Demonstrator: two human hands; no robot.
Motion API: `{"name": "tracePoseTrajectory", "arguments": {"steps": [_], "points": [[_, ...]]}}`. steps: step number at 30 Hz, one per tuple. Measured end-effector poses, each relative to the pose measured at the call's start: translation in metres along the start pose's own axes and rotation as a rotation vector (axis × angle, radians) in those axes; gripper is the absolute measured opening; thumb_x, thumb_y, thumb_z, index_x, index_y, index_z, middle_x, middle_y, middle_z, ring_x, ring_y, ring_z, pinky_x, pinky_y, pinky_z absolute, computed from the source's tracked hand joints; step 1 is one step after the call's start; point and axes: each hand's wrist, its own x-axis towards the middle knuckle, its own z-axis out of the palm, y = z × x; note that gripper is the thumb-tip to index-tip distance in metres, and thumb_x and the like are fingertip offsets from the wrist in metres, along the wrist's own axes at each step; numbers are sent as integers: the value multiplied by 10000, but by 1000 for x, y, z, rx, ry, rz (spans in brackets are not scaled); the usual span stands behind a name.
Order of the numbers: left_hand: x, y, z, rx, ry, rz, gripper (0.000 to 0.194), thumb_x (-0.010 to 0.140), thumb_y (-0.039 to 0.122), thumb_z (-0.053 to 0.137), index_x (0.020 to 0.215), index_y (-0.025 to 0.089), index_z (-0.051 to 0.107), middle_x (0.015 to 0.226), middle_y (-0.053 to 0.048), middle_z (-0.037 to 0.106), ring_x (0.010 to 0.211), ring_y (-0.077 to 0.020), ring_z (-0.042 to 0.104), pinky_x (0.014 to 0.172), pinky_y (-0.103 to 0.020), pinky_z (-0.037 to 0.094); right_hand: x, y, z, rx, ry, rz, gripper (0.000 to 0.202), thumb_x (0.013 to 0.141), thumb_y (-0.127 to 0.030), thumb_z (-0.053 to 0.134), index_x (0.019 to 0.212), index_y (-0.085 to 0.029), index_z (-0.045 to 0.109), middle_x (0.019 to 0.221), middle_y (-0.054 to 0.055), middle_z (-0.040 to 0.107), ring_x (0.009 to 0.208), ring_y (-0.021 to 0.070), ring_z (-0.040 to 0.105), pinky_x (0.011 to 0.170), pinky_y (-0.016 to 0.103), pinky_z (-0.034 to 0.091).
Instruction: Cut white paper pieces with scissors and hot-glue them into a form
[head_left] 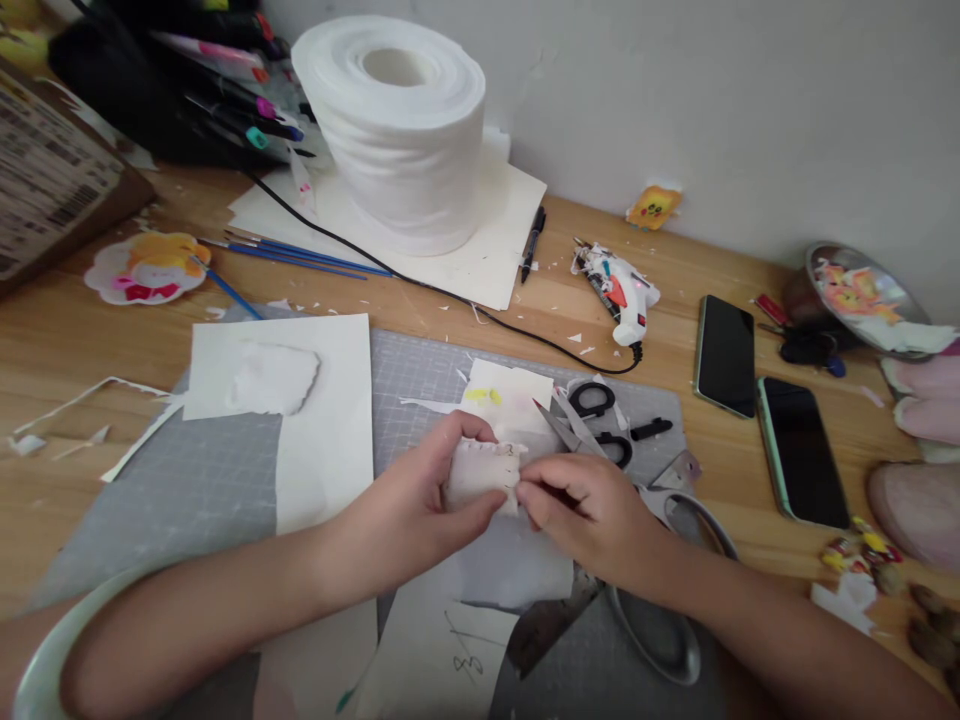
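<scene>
Near the middle of the head view, a small white padded piece [480, 474] with dark stitch-like marks along its top and right edges is held between both hands. My left hand [442, 490] grips it from the left, fingers behind and thumb on the front. At its right edge my right hand [581, 505] is closed in a pinch; whatever lies between those fingertips is too small to make out. Behind the piece lies a white paper scrap [506, 385] with yellow marks. Black-handled scissors [581, 425] rest just beyond my right hand.
A grey cutting mat [225, 560] carries white paper sheets [326, 450] and grey-handled scissors [690, 660]. Behind stand a large white roll [420, 150] and a glue gun [622, 295] with a black cable [442, 290]. Two phones [725, 355] and a metal bowl [817, 265] are at right.
</scene>
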Motion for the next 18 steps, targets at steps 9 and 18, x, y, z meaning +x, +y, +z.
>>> {"name": "tracePoseTrajectory", "arguments": {"steps": [9,18], "points": [[2,3,2,-183,4,-79,272,765,268,539,942,259,333,546,106,441,446,-83,417,398,-166,303,-1,-2,-2,41,-10,38,130,764,-258,558,667,-178,590,533,-58,468,491,61,401,451,194,295],[1,3,2,-173,1,-74,259,771,251,529,943,252,335,571,100,448,470,-82,428,423,-175,327,0,-2,-1,29,-14,50,120,769,-223,540,680,-175,605,537,-55,477,501,65,418,452,197,296]]}}
